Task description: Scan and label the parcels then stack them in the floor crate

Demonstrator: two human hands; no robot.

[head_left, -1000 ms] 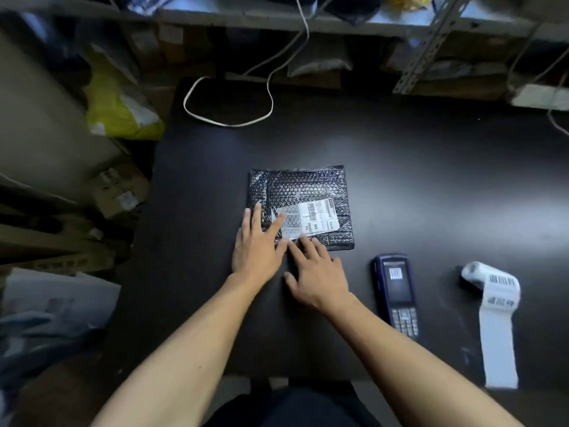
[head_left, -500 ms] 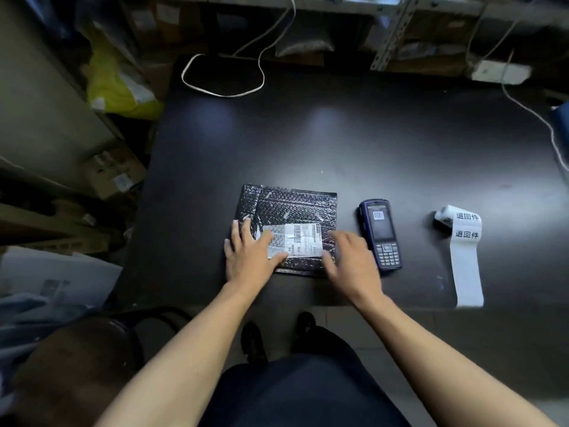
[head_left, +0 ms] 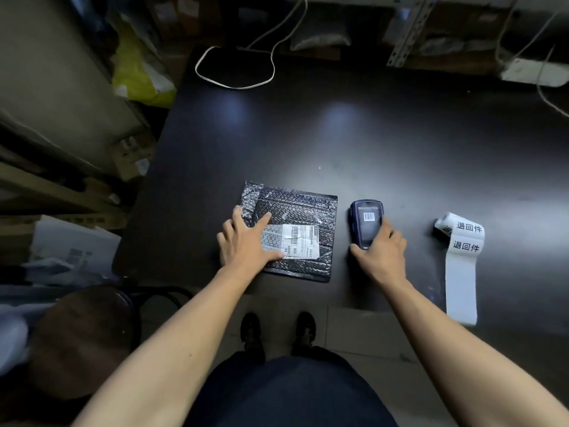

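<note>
Black bubble mailer [head_left: 295, 232] stays pinned under the flat left hand [head_left: 246, 245], while the right hand [head_left: 383, 251] has shifted to grasp the handheld scanner [head_left: 366, 223], so scanning looks imminent.

Dark table [head_left: 369, 134], cluttered metal shelving [head_left: 406, 35]

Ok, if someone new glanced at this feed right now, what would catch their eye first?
Probably the black bubble mailer near the front edge of the dark table, with the left hand pressed flat on its white shipping label. Just right of it, the right hand grips the blue handheld scanner. Further right lies a white label roll, its strip trailing over the front edge.
</note>
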